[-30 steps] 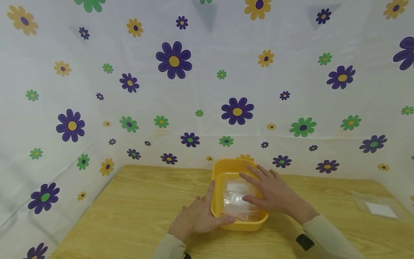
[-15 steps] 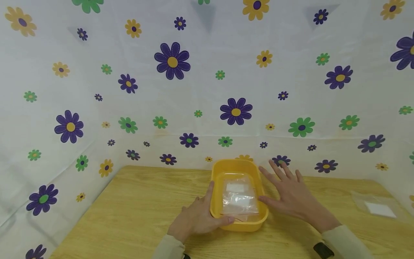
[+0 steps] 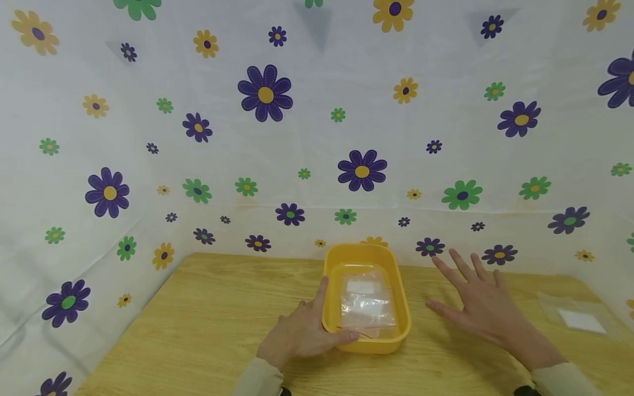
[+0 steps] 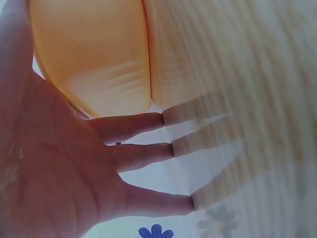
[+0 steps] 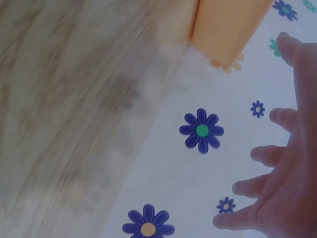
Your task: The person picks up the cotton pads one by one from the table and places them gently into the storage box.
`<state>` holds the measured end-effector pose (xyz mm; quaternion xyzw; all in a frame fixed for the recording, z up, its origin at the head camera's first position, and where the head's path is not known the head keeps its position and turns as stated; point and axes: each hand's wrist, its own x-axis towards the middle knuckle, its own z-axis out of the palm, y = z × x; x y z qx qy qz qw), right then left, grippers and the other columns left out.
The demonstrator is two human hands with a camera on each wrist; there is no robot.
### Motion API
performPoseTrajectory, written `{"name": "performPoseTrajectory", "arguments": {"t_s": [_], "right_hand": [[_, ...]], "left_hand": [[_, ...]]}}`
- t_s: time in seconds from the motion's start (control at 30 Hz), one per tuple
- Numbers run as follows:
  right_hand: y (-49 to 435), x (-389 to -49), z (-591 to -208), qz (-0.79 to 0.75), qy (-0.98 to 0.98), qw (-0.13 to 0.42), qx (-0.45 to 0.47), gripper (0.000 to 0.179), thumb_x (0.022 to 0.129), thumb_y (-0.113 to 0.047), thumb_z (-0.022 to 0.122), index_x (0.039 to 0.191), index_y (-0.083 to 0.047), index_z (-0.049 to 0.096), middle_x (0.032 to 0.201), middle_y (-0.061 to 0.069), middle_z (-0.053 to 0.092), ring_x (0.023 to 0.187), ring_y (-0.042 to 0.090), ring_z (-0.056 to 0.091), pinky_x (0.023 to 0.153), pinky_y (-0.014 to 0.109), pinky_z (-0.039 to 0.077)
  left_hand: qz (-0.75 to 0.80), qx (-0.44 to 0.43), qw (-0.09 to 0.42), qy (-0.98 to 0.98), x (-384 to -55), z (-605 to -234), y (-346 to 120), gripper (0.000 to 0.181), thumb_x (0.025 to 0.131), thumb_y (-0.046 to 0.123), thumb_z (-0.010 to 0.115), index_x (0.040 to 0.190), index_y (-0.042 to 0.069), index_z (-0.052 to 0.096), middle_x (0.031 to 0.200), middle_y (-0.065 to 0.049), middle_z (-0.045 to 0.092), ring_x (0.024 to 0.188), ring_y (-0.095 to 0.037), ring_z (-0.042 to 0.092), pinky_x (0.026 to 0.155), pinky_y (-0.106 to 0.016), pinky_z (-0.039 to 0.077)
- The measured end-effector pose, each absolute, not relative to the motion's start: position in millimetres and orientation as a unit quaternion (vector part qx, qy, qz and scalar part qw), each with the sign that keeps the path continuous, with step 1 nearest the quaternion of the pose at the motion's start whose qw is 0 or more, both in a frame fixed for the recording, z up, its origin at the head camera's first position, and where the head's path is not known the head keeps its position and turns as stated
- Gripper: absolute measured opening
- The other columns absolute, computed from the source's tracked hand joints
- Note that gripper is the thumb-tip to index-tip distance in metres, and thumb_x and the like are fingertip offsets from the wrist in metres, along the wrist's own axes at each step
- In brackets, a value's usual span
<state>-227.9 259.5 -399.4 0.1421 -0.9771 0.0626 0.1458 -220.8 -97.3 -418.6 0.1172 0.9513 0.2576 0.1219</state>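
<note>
A yellow plastic bin [image 3: 405, 308] stands on the wooden table. In it lies a clear zip bag [image 3: 369, 308] with something white inside. My left hand [image 3: 299, 335] is against the bin's near left corner, its thumb at the near rim. In the left wrist view, the left hand [image 4: 64, 168] has straight, spread fingers whose tips touch the tabletop beside the bin [image 4: 94, 54]. To the right of the bin, my right hand [image 3: 487, 308] hovers with spread fingers and holds nothing. The right wrist view shows the right hand [image 5: 282, 198] apart from the bin [image 5: 228, 29].
Another clear bag [image 3: 581, 319] with a white piece in it lies at the right of the wooden table [image 3: 228, 308]. A white cloth with flower prints [image 3: 307, 137] hangs behind the table and along its sides.
My right hand has moved from over the bin to the right, away from it, with its fingers spread. The left hand, the bin and the bag inside it have stayed in place.
</note>
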Motion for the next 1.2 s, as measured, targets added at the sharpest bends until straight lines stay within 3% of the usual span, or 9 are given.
{"name": "performPoseTrajectory", "arguments": {"t_s": [0.27,0.73,0.97,1.2], "right_hand": [[287.1,-217.6,-403.2,0.061,-0.979,0.157,0.117,0.091,0.090,-0.066,0.064,0.163,-0.026,0.027,0.165,0.027,0.028,0.142,0.067,0.027,0.098,0.089,0.025],[335.5,-212.5,-418.6,0.050,-0.982,0.170,0.071,0.097,0.088,-0.067,0.067,0.164,-0.024,0.024,0.161,0.033,0.030,0.132,0.070,0.035,0.090,0.091,0.026],[359.9,-209.7,-420.6,0.039,-0.986,0.156,0.037,0.099,0.089,-0.068,0.064,0.163,-0.017,0.024,0.156,0.038,0.031,0.129,0.070,0.033,0.087,0.092,0.027],[382.0,-211.0,-426.3,0.041,-0.989,0.139,0.008,0.098,0.092,-0.069,0.060,0.161,-0.009,0.025,0.154,0.043,0.026,0.129,0.070,0.028,0.089,0.093,0.022]], "left_hand": [[0.267,0.110,0.132,0.948,-221.7,-420.3,-95.9,0.126,0.073,0.092,0.058,0.165,0.034,-0.006,0.156,-0.017,0.050,0.139,-0.044,0.051,0.105,-0.083,0.032],[0.260,0.132,0.101,0.951,-220.0,-416.8,-98.6,0.128,0.076,0.087,0.062,0.166,0.026,-0.004,0.152,-0.019,0.053,0.134,-0.040,0.056,0.098,-0.083,0.038],[0.259,0.128,0.108,0.951,-222.3,-417.8,-98.7,0.127,0.075,0.090,0.059,0.166,0.027,-0.003,0.155,-0.017,0.051,0.138,-0.041,0.053,0.100,-0.083,0.037],[0.264,0.118,0.119,0.950,-222.8,-419.0,-98.4,0.127,0.074,0.090,0.059,0.166,0.030,-0.005,0.155,-0.017,0.051,0.138,-0.041,0.053,0.103,-0.085,0.031]]}}
